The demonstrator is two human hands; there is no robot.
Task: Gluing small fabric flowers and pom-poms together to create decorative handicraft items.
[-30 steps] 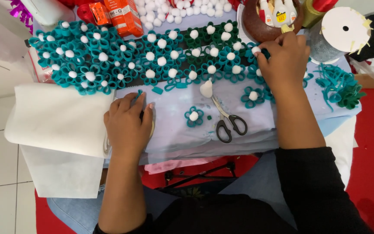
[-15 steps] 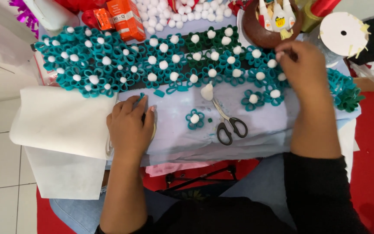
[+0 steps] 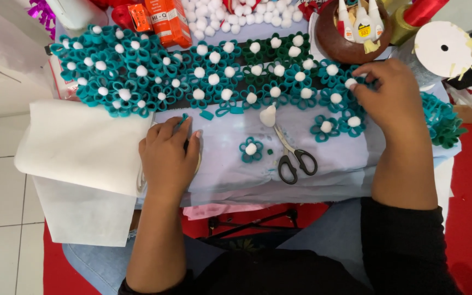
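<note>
Centrally, pale blue cloth (image 3: 312, 164) covers surface, teal flowers with white pompom centres (image 3: 192, 82) rowed along upper part of frame. Right hand (image 3: 391, 95), right of centre, fingertips pinching flower with pompom (image 3: 350, 83) at end of row. Left hand (image 3: 167, 153), centre left, flat on cloth, fingers curled over small teal strip (image 3: 180, 121) and roll of tape, just beside white sheet (image 3: 83, 145). Scissors (image 3: 293, 155) lie mid-frame, near single loose flower (image 3: 251, 149). Brown bowl with glue bottles (image 3: 350, 33) upper right
</note>
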